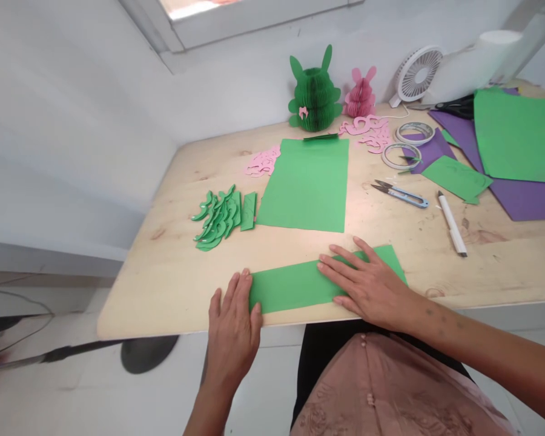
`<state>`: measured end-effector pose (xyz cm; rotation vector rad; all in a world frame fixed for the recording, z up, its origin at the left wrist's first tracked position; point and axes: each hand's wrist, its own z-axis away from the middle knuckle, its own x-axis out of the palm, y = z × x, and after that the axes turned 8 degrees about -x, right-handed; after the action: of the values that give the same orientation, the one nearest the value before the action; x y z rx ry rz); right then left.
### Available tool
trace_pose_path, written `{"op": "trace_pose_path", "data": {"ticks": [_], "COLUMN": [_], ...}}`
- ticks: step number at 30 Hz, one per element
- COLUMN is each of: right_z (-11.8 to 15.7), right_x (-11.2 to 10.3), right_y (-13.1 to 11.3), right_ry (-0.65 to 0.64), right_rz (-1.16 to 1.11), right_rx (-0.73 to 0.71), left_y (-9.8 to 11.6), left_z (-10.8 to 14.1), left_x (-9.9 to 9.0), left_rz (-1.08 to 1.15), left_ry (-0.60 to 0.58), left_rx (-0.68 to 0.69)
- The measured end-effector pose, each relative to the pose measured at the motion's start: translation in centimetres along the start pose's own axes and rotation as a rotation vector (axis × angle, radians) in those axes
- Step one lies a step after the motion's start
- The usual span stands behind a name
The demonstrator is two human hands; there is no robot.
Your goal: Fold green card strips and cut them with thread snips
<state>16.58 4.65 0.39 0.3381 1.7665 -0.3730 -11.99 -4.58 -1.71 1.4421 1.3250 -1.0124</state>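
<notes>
A long green paper strip [290,286] lies along the table's front edge. My left hand [236,324] rests at the strip's left end, its fingers extended and touching the paper. Flat on the right part of the strip lies my right hand [366,281], fingers spread. Behind the strip is a larger green sheet [306,188], with a small dark green folded piece [320,137] at its far edge. Green cut-out pieces [218,221] are heaped to the left, beside a small green rectangle [249,211].
Blue thread snips [402,195], a white marker [452,224] and tape rolls [401,156] lie right. Green [520,136] and purple paper [529,200] cover the far right. A green paper rabbit [315,100], a pink one [360,97] and a fan [418,75] stand along the wall.
</notes>
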Motion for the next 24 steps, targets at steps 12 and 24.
{"op": "trace_pose_path", "data": {"ticks": [12,24], "right_z": [3.4,3.5], "right_x": [-0.3,0.3], "right_y": [2.2,2.6], "right_ry": [0.028,0.078], "right_rz": [0.027,0.124], "right_rx": [0.007,-0.057], "left_y": [0.0,10.5], "left_z": [-0.1,-2.9], "left_x": [-0.6,-0.7], "left_rz": [-0.003,-0.042], "left_ry": [-0.089,-0.155], "left_rx": [-0.004,0.149]}}
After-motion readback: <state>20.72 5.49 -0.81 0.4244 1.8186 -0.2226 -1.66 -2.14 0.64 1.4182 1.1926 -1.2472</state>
